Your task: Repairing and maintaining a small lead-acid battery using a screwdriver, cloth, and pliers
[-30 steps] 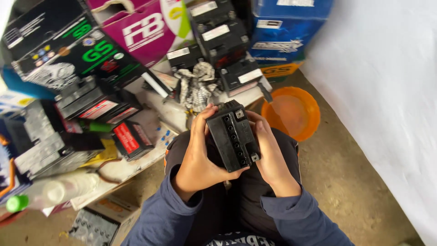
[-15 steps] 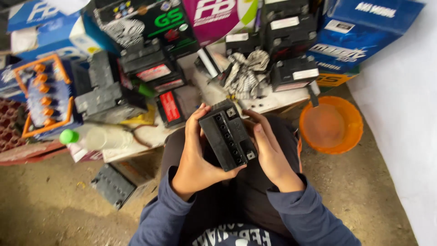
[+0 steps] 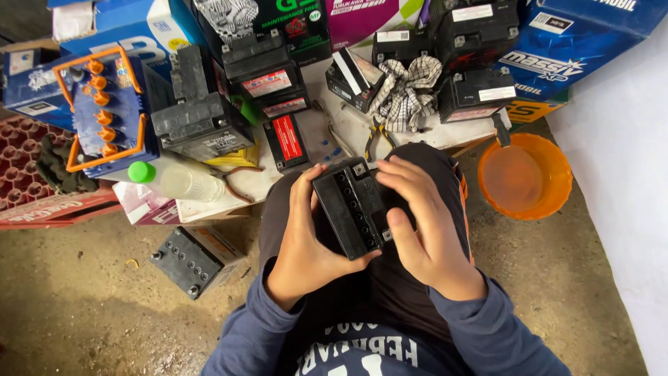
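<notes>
unmoved, black battery [image 3: 351,205] sits between left hand [image 3: 306,244] and right hand [image 3: 424,230].

Both forearms angle inward over the lap; left hand [image 3: 306,244] cups from below, right hand [image 3: 424,226] curls over, fingers bent.

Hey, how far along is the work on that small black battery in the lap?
Done: the battery is off the bench, its row of cell holes uncovered on top. In hand: the left hand grips its side while the right hand rests across its top edge. Left: the pliers and checked rag lie untouched on the bench.
</notes>
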